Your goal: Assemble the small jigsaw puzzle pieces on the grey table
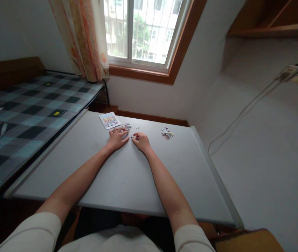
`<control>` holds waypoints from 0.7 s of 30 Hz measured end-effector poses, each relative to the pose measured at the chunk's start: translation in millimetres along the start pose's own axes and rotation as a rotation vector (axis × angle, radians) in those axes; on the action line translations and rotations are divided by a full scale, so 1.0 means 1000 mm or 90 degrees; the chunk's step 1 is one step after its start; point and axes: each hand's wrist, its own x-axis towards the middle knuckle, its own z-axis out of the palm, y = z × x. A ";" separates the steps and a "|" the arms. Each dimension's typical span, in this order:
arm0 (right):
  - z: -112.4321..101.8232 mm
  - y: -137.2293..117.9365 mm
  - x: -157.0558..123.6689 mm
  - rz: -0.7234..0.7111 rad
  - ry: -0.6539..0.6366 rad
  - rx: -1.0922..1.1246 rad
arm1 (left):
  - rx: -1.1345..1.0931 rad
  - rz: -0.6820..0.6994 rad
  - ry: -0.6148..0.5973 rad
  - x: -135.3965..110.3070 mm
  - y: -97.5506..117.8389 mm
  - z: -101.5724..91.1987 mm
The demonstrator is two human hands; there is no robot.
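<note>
On the white table (119, 175), my left hand (117, 138) lies with its fingers spread beside a pile of jigsaw puzzle pieces (127, 126), its fingertips at the near edge of the pile. My right hand (141, 141) is closed, thumb and fingers pinched at a small dark puzzle piece (131, 137) that pokes out at the fingertips. A single pale puzzle piece (137, 127) lies just beyond my right hand. Left of the pile rests a picture card (110, 120) with a colourful print. A second pile of puzzle pieces (167, 133) sits farther right.
A bed with a checked cover (59, 101) stands along the table's left side. Beyond the far edge are a curtain (85, 42) and a barred window (143, 31). On the right wall hangs a cable (239, 117). A wooden chair (248, 241) is at lower right.
</note>
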 end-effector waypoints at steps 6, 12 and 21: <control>0.001 0.001 0.000 0.006 -0.002 -0.008 | 0.004 0.007 -0.022 0.001 -0.002 0.001; 0.001 0.000 0.000 -0.001 -0.007 -0.009 | -0.006 0.009 -0.023 0.002 -0.002 0.000; 0.000 -0.001 0.000 -0.002 -0.017 -0.025 | -0.009 0.008 -0.024 0.002 -0.002 0.000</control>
